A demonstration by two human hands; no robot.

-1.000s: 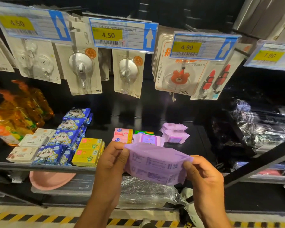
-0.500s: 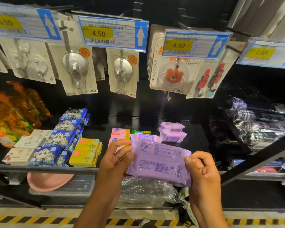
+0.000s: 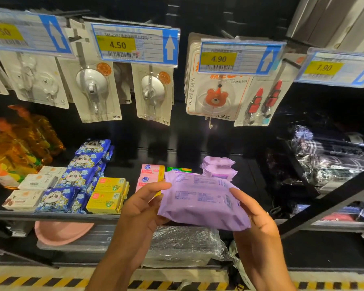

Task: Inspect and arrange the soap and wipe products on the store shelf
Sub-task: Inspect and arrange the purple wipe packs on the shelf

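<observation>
Hands first: both were on one item. My left hand (image 3: 141, 208) gripped the left end of the purple wipe pack (image 3: 200, 202), thumb on top and fingers curled underneath. My right hand (image 3: 259, 223) pinched the right end, thumb laid across the printed face. The pack hung in the air between them, slightly tilted with its small-print side towards me, just in front of the shelf (image 3: 51, 214) and not resting on it.

Right behind the pack, two more purple packs (image 3: 219, 168) were stacked on the shelf. Beside them lay a green box (image 3: 179, 169), and next to that the pink soap boxes (image 3: 151, 171), partly hidden by my left thumb. Further left came the yellow soap boxes (image 3: 107, 196) in a neat block, then a row of blue panda packs (image 3: 80, 175) running towards the back, then white soap boxes (image 3: 29, 190). Orange bottles (image 3: 19, 148) crowded the far left.

Overhead, carded suction hooks (image 3: 97, 91) and a bear hook card (image 3: 214, 95) hung from pegs. Price tags in front of them read 4.50 (image 3: 135, 45), 4.90 (image 3: 237, 57) and 1.90 (image 3: 334, 68).

Below the shelf sat a pink basin (image 3: 61, 232) and a plastic-wrapped bundle (image 3: 183, 244).
</observation>
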